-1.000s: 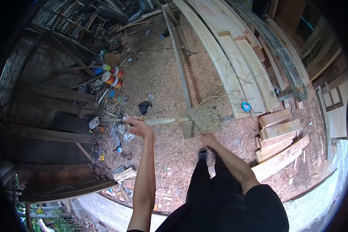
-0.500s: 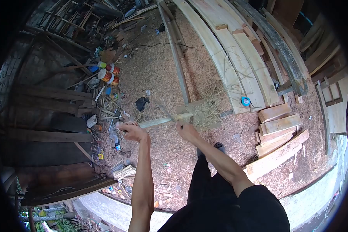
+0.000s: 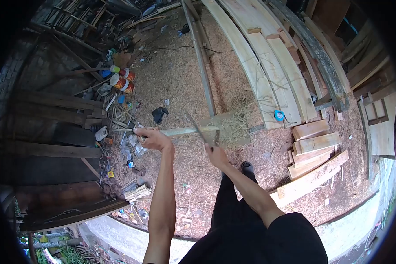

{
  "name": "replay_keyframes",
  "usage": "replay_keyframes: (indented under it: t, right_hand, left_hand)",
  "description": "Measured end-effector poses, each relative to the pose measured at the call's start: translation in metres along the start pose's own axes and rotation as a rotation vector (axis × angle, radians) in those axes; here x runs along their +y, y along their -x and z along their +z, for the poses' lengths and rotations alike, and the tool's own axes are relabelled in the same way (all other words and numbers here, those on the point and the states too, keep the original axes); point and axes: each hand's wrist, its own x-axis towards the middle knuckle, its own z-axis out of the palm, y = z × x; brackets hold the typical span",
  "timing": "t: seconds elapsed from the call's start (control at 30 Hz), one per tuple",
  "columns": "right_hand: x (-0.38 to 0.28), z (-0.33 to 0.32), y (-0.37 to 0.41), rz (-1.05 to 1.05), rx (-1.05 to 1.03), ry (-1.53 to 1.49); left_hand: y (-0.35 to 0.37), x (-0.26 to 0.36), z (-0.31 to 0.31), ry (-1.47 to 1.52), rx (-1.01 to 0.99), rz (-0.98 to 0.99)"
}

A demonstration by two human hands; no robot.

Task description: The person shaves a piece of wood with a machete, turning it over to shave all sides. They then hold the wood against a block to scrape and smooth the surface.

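Observation:
My left hand (image 3: 155,140) is closed around the near-left end of a pale wooden strip (image 3: 176,131). From there the strip runs rightward, its far end lying over a flat board (image 3: 238,141). My right hand (image 3: 216,155) grips a long, narrow knife (image 3: 195,125), whose handle is mostly hidden in the fingers. The blade slants up and to the left, crossing the strip in this view. Thin curly wood shavings (image 3: 242,119) are heaped on the board, just beyond my right hand.
Long planks (image 3: 268,70) lie at upper right, with a blue tape measure (image 3: 279,115) on one. Short cut boards (image 3: 314,143) are stacked at right. A beam (image 3: 200,61) runs along the chip-covered ground. Left lie a black plastic bag (image 3: 159,115) and red-and-white tubs (image 3: 118,81).
My right hand has shifted slightly right and down, and the knife blade has swung steeper. My left hand and its end of the strip are a little higher.

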Motion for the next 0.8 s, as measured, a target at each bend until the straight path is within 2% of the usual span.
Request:
replay_keyframes:
  t: [0.07,0.1,0.2,0.3,0.33,0.4,0.47,0.53,0.6,0.67,0.7,0.8]
  right_hand:
    - [0.038,0.025,-0.023,0.112,0.005,-0.114]
    - [0.024,0.015,-0.018,0.139,-0.015,-0.085]
    - [0.004,0.0,-0.014,0.079,-0.044,-0.023]
    - [0.015,0.005,-0.002,0.005,-0.002,-0.05]
    - [0.031,0.01,-0.002,0.013,-0.008,-0.05]
    - [0.036,0.004,-0.021,0.172,-0.018,-0.043]
    - [0.028,-0.002,-0.02,0.148,-0.042,-0.039]
    - [0.023,-0.011,-0.015,0.122,-0.061,-0.023]
    - [0.022,-0.007,0.001,0.071,0.029,-0.067]
    - [0.058,0.006,-0.018,0.131,0.013,-0.046]
    - [0.053,0.0,-0.023,0.187,-0.001,-0.024]
    - [0.04,-0.013,-0.024,0.184,-0.085,-0.001]
  left_hand:
    - [-0.003,0.001,-0.005,-0.041,-0.006,0.013]
    - [-0.004,-0.001,-0.01,-0.087,-0.01,0.014]
    - [-0.015,-0.006,-0.014,-0.137,0.021,0.004]
    - [-0.006,-0.004,-0.012,-0.074,-0.005,0.024]
    - [-0.001,-0.001,-0.017,-0.083,-0.004,0.021]
    - [0.003,0.005,-0.011,-0.086,-0.014,0.016]
    - [0.002,0.003,-0.008,-0.044,0.032,-0.04]
    - [-0.002,-0.001,-0.005,-0.065,-0.066,0.011]
    - [0.002,-0.002,0.006,-0.034,0.008,-0.001]
    - [0.007,0.0,0.009,0.005,0.076,-0.006]
    - [0.007,0.001,0.006,-0.046,0.062,0.019]
    - [0.006,0.002,-0.002,-0.095,0.003,0.033]
